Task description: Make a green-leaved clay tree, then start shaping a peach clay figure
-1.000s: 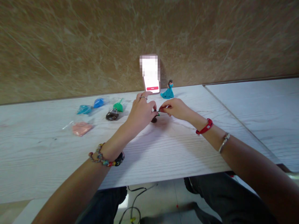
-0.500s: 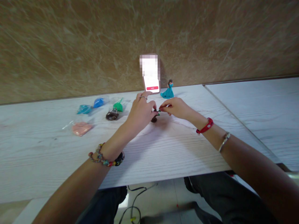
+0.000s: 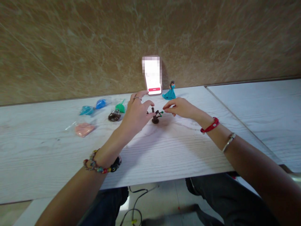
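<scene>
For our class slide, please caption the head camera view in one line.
Two hands, left and right, flank a small brown clay tree with green-tipped branches.

Head camera: worn up high, looking forward and down
Surface (image 3: pixel 178 147): fairly near, seen from above its front edge
Wall (image 3: pixel 94 40): beyond the surface, across the view's top
Floor (image 3: pixel 162 196): lower down, at the bottom

Backdrop: brown marbled wall (image 3: pixel 94 40) beyond the left hand (image 3: pixel 135 113)
Surface: white wood-grain tabletop (image 3: pixel 42 150) beneath it, 1 diagonal seam (image 3: pixel 235 115)
Underfoot: glossy pale tiled floor (image 3: pixel 164 194) below that hand
</scene>
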The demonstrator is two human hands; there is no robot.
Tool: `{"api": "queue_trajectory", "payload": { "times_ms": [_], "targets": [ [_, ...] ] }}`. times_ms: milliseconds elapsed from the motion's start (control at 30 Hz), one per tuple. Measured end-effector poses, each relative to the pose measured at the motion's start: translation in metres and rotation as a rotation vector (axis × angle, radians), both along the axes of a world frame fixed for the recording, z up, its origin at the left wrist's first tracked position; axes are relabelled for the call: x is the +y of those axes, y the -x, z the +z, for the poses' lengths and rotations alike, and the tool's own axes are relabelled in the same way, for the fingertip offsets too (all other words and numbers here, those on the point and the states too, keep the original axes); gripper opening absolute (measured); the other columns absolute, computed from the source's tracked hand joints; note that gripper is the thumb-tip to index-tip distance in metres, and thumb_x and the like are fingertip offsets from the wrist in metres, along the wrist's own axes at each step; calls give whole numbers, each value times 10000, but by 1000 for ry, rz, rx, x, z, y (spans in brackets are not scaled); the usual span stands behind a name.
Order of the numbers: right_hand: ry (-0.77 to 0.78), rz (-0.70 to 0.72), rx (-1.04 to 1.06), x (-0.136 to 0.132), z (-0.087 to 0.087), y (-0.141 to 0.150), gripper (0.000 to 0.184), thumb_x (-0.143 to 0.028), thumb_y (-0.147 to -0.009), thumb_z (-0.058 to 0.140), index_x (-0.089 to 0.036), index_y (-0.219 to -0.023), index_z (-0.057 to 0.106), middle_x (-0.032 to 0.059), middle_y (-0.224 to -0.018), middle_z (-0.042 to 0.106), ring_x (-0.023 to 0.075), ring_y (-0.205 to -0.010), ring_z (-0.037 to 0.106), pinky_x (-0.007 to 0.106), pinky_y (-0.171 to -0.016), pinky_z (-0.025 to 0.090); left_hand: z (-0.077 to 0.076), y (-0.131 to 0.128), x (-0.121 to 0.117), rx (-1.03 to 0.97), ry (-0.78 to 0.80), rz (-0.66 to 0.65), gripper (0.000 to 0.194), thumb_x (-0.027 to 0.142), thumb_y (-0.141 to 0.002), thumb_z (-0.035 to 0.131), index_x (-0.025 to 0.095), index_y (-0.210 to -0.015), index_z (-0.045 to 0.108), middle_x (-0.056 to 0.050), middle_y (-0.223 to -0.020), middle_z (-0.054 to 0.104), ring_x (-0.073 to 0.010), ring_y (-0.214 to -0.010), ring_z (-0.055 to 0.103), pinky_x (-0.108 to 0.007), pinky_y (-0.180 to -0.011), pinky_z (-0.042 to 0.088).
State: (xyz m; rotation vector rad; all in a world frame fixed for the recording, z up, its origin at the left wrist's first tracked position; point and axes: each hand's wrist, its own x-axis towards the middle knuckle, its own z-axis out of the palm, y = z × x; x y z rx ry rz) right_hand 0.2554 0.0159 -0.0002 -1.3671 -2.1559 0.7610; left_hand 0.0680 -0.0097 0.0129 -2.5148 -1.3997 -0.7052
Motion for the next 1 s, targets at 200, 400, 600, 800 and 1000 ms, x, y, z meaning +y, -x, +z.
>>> {"api": "queue_trajectory", "payload": {
  "times_ms": [200,400,600,800,1000],
  "targets": [
    [-46,75,-40,1,-6,2,198,-170,-725,558,-123,-879,674,46,-778,664,72,-556,507,221,-567,384,-5,-4,-3,-12,-26,5,206,251,-706,628,187,-902,619,-82,-1251,400,-275,-1156,356,-448,-962,351],
    [-81,63,-17,0,-8,5,163,-163,-713,567,-120,-827,675,35,-727,648,87,-602,514,227,-588,374,-4,-9,-5,-2,-25,8,221,246,-722,606,207,-940,617,-77,-1262,390,-278,-1164,341,-448,-950,350],
    [-123,51,18,-1,-10,9,162,-150,-717,555,-124,-822,676,29,-704,638,84,-589,501,229,-588,364,-10,-14,-3,27,-1,32,154,246,-743,570,220,-882,632,-50,-1304,349,-291,-1207,272,-445,-930,339],
    [-146,36,-9,-3,-8,12,167,-161,-732,552,-127,-822,689,26,-668,626,85,-589,492,228,-582,344,-14,-16,-1,7,-9,40,107,267,-742,565,197,-790,631,-43,-1306,361,-284,-1220,251,-439,-937,321],
    [-151,28,-17,-5,-5,12,183,-151,-746,528,-137,-814,697,21,-648,621,92,-607,500,229,-588,336,-16,-17,0,-45,-15,10,98,252,-737,566,188,-752,639,-49,-1307,364,-282,-1214,270,-447,-941,322]
  ]
}}
